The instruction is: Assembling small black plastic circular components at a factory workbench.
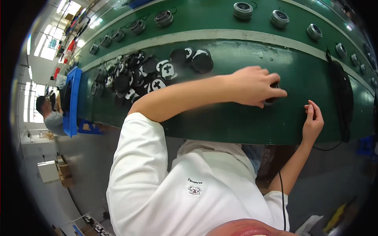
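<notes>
My left hand [254, 84] reaches across the green table [220, 126] with its fingers curled down over a dark round part [272, 96]. Most of that part is hidden under the palm and fingers, so its exact kind does not show. Closer to the front edge, my right hand [313, 121] is raised with thumb and fingertips brought together. Whatever may be between them is too small to make out. To the left of my left forearm lies a heap of black round parts with white patches [138, 72], and a black disc [202, 61] rests at its right end.
Beyond a pale rail, round metal parts [243, 11] with wire loops stand in a spaced row on a green surface. A long black pouch-like object [340, 94] lies at the right, with a cable nearby. A blue crate [72, 102] stands at the left end, near another person [53, 118].
</notes>
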Motion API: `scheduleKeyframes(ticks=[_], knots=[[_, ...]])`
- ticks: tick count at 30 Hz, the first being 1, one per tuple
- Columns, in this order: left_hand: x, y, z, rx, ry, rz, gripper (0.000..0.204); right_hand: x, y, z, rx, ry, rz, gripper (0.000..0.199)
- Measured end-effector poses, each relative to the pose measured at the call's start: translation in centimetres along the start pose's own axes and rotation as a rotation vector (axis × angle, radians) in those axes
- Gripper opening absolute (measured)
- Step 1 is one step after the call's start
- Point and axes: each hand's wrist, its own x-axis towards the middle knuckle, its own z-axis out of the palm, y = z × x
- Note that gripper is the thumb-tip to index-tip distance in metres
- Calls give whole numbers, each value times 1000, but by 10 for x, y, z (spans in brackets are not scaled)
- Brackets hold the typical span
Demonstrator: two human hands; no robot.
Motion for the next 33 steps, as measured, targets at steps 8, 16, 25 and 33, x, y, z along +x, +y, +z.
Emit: scheduleKeyframes(ticks=[8,16,25,33], knots=[[-87,-33,-25,88,131,-477,33,-4,-3,0,-38,11,5,21],[-153,-46,-16,20,292,-696,26,1,-19,-3,-51,-88,-103,19],[-101,10,-45,-804,758,-780,19,-33,-160,28,312,-487,-593,27],[-84,39,-19,-1539,876,-617,24,-32,-172,94,129,-245,-722,27]])
